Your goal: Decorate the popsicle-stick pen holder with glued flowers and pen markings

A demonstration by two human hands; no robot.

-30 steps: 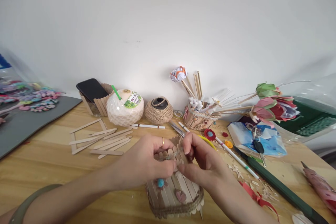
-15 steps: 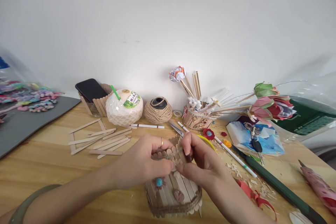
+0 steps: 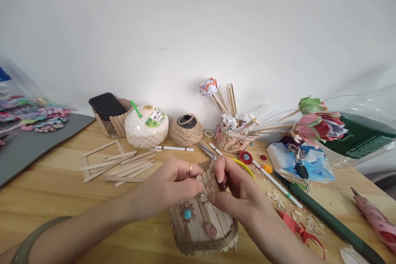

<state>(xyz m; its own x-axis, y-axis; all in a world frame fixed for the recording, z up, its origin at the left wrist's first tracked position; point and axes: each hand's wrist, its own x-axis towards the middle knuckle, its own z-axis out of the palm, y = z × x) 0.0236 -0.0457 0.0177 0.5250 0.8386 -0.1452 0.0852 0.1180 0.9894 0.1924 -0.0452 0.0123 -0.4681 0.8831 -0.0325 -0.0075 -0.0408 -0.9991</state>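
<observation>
A craft-stick holder stands on the table between my hands, with twine round its lower edge. On its stick side are a flower with a blue centre, a pale wooden flower and a pink heart-like piece. At its upper rim, my left hand is closed, thumb and fingers pinching a thin pale string. Opposite it, my right hand pinches the same string near the rim. Only a short stretch of string shows between the fingers; the rest is hidden.
Loose craft sticks lie left, before a wrapped coconut and a twine ball. Scissors lie behind the holder. A decorated pot, keys and a long dark green tool are at right.
My left hand has shifted slightly up and away from the holder's face, uncovering more of the blue-centred flower and the pale flower. Less string shows between my hands.
</observation>
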